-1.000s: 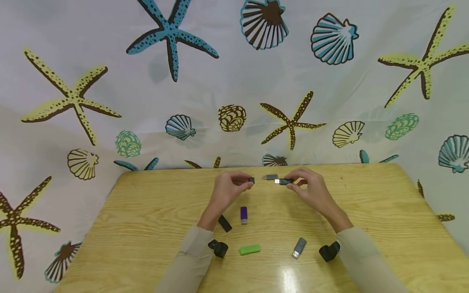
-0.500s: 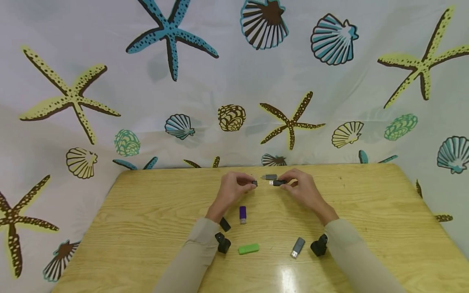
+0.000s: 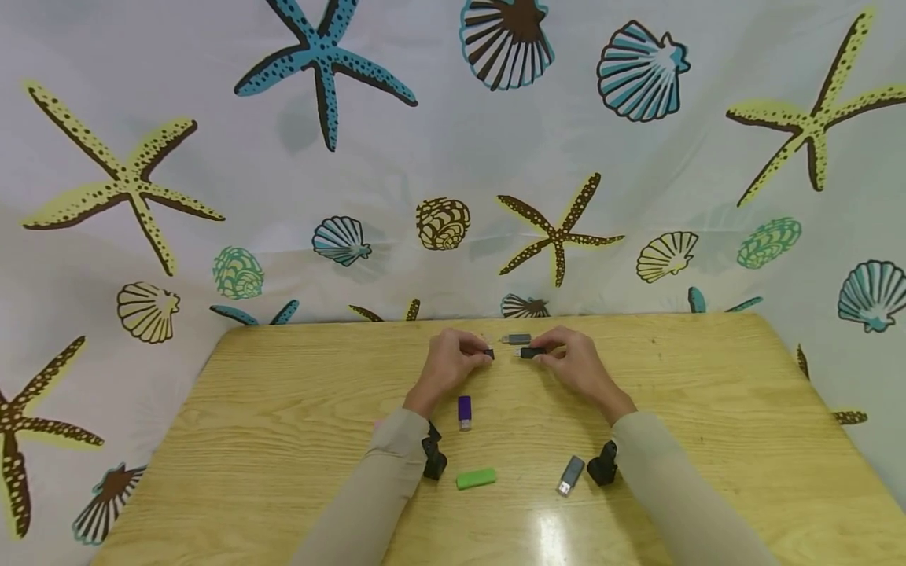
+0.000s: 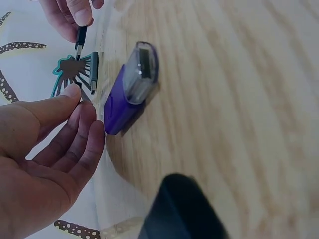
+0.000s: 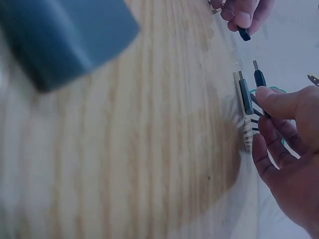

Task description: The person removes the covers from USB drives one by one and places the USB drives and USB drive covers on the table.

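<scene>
Closing in on each other, the two hands had narrowed the gap between their pieces over the past second, which, as best one could judge, brought these roughly into line, though they were apart and unjoined. The left hand pinched a small black piece, likely a cap, between thumb and fingertips; the right hand likewise pinched a black USB drive, its bare metal plug facing that piece. Both were near the far edge of the table, just in front of a grey drive. Compared with a second earlier, the dark stick had become mostly hidden by the left wrist, while the purple drive and green stick lay as they had
</scene>
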{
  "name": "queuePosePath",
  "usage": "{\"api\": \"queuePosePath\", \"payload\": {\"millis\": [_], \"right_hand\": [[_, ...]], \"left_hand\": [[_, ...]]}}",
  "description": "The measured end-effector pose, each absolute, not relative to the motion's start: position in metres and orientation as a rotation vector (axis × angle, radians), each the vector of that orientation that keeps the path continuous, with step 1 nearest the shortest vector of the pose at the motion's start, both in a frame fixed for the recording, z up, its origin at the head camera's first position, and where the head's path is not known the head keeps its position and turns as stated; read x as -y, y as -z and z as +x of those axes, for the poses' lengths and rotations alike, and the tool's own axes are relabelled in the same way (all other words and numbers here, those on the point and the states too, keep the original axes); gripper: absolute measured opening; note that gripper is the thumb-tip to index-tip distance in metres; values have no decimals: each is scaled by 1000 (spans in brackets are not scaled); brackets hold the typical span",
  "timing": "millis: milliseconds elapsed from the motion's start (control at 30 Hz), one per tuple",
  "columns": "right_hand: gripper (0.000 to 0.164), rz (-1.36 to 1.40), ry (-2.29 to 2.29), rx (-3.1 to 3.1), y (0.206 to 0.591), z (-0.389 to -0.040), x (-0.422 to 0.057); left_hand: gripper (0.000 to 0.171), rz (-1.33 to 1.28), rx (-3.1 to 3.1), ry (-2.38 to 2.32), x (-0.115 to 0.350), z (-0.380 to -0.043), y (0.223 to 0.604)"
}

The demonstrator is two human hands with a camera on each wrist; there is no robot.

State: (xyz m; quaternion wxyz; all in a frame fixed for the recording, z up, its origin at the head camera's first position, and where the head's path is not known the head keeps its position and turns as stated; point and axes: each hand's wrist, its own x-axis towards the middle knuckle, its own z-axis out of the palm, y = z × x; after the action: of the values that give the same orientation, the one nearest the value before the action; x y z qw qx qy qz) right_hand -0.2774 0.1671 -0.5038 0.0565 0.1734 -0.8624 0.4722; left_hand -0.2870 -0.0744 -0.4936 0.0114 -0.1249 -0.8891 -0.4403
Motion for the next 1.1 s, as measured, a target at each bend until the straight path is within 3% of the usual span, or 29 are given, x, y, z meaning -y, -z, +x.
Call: {"api": "queuePosePath", "payload": {"millis": [1100], "right_hand": [[18,450,-1349,2742,510,-284,-151]], "left_hand": [[13,-303,2949,1154,61,-300,494]]}}
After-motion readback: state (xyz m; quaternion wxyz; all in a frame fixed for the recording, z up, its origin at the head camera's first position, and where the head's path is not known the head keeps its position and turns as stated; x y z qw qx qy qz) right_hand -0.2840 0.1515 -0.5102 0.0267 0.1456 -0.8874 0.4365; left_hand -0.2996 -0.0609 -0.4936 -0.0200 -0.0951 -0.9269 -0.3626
